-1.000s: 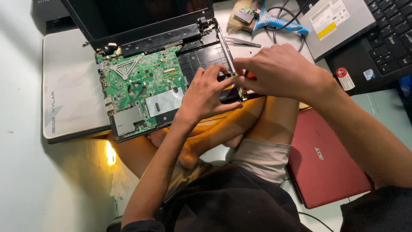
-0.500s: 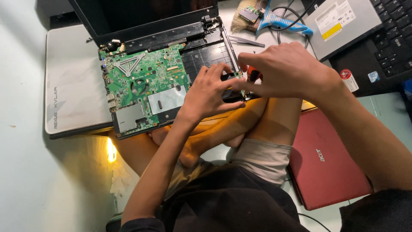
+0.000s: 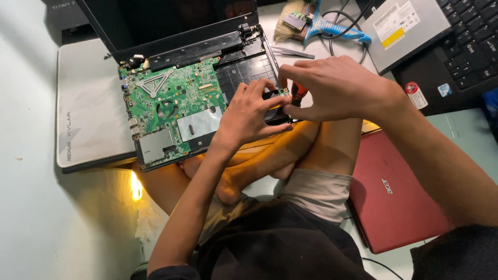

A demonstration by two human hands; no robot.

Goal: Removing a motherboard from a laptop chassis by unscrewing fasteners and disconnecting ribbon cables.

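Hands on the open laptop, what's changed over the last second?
Hardly anything. The left hand still steadies the laptop at its right edge, and the right hand still holds the orange-handled screwdriver there. The red laptop and drive haven't moved.

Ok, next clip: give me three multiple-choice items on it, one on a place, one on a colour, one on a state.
1. Where does the closed red laptop lie?
A. beside the person's right leg
B. on the green circuit board
C. under the white laptop

2. What colour is the exposed circuit board?
A. blue
B. green
C. red

3. What state is the opened laptop in?
A. closed
B. keyboard in place
C. top cover off, board bare

Answers: 1 A, it lies on the floor by the right leg. 2 B, the board is plainly green. 3 C, board shows, no keyboard, where the left hand and right hand work.
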